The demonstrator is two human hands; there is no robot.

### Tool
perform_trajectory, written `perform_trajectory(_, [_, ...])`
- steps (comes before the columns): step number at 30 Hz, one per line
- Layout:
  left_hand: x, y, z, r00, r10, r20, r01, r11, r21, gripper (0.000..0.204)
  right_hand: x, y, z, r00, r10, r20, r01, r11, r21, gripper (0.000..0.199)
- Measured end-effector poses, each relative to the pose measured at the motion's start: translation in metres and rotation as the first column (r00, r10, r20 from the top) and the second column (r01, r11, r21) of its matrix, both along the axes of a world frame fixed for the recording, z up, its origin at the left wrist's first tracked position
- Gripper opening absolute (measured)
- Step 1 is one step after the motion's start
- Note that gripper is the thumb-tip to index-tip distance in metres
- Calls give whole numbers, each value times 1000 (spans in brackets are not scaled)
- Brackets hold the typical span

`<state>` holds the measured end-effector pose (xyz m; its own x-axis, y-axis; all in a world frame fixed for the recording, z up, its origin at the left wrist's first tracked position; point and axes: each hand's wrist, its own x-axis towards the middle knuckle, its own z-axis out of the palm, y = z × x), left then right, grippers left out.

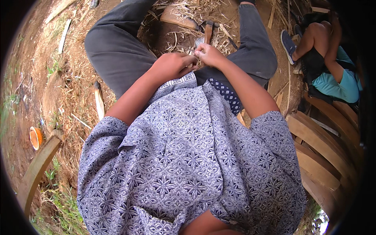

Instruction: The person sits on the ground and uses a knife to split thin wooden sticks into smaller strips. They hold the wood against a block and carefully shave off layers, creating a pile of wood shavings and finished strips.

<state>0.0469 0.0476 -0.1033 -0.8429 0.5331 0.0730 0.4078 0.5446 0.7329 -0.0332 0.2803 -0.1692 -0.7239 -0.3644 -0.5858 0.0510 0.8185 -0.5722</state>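
From where I stand, the seated person's bare left hand (174, 64) curls inward above the lap; its fingertips are partly hidden, so I cannot tell how firmly they close. The bare right hand (209, 55) meets it, thumb and fingers pinched together on what looks like a small pale piece (195, 54), too tiny for me to identify. That piece sits at the fingertips, between the thighs in dark grey trousers (117, 51).

A slack pinch could let it drop, I think, and among the loose straw-coloured wood shavings (184, 8) it would be hard to find again. The crumpled, clear bluish plastic packet (199, 41) lies just beyond the right hand, where a knuckle could knock it. Close by is a tool with a brown wooden handle and dark metal head (208, 32); reaching forward without looking could bring fingers against the metal, or tip the tool over.

As for brands and labels, I can read no writing anywhere. The blue-and-white patterned shirt (184, 145) carries only flowers and geometric shapes, and whatever the packet may bear is too small to tell.
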Motion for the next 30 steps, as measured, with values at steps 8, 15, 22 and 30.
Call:
perform_trajectory(8, [-2, 2, 4, 997, -44, 62, 42, 998, 40, 29, 2, 0, 28, 885, -223, 409, 265, 963, -49, 28])
perform_trajectory(15, [2, 1, 5, 992, -58, -115, 52, 997, -56, 27, 6, -5, 62, 979, -14, 203, 9, 1000, 25, 29])
perform_trajectory(22, [2, 1, 9, 995, -54, -85, 49, 997, -63, 24, 16, 13, 51, 994, 97, -44, -97, 995, -3, 22])
perform_trajectory(30, [4, 2, 7, 999, -4, -44, 3, 1000, -11, 18, 21, -2, 32, 995, 48, -92, -47, 999, 11, 20])
